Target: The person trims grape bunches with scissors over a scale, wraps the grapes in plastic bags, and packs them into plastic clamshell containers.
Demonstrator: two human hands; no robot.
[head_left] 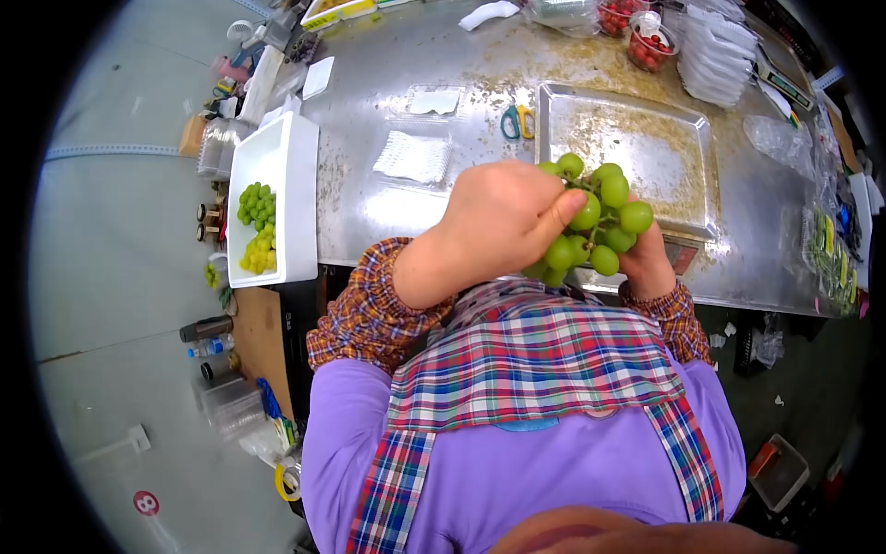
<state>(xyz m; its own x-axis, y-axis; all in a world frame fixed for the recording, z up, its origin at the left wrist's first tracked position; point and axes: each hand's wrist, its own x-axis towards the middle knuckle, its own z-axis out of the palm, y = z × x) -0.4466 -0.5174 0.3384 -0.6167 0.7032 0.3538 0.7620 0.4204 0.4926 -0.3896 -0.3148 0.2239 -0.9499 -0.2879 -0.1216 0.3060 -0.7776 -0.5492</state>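
A bunch of large green grapes (591,217) is held up in front of my apron, above the table's near edge. My left hand (503,212) is closed at the bunch's left side, its thumb and fingers pinched near the stem. Behind the grapes on the right, my right hand (650,257) holds the bunch; its fingertips are mostly hidden by the fruit. Just beyond lies a metal tray (544,111) with a wet, stained bottom. Scissors (517,123) with one teal and one yellow handle rest to the left of the tray.
A white foam box (300,194) with green and yellowish grapes stands at the left. White foam netting (413,157) and a clear container (434,100) lie mid-table. Tubs of red fruit (652,48), stacked clear containers (717,55) and a scale (784,85) sit at the back right.
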